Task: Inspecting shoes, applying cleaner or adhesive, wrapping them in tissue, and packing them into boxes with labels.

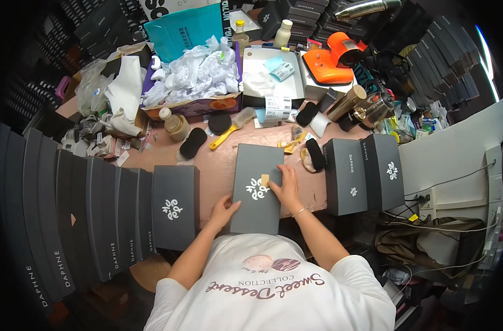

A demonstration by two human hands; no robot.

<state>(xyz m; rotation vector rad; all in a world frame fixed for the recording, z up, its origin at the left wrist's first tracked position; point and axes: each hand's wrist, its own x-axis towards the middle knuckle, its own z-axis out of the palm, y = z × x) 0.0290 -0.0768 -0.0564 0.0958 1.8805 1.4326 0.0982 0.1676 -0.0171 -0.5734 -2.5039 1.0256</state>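
A dark grey shoe box (255, 217), closed and marked with white print, lies lengthwise before me at the table's near edge. My left hand (224, 213) grips its left side, thumb at the lid's edge and fingers against the side wall. On the opposite side, my right hand (288, 187) holds the right edge with fingers curved round it. The right thumb reaches over the lid to a small beige patch (265, 180), seemingly a piece of tape or a sticker, and touches or nearly touches it.
Shoe boxes flank me: a grey box (176, 193) with a long row at left, two boxes (348, 179) at right. Behind are black sponges (193, 143), a yellow-handled brush (224, 137), a bottle (176, 126), a paper-filled carton (196, 105) and an orange device (328, 66).
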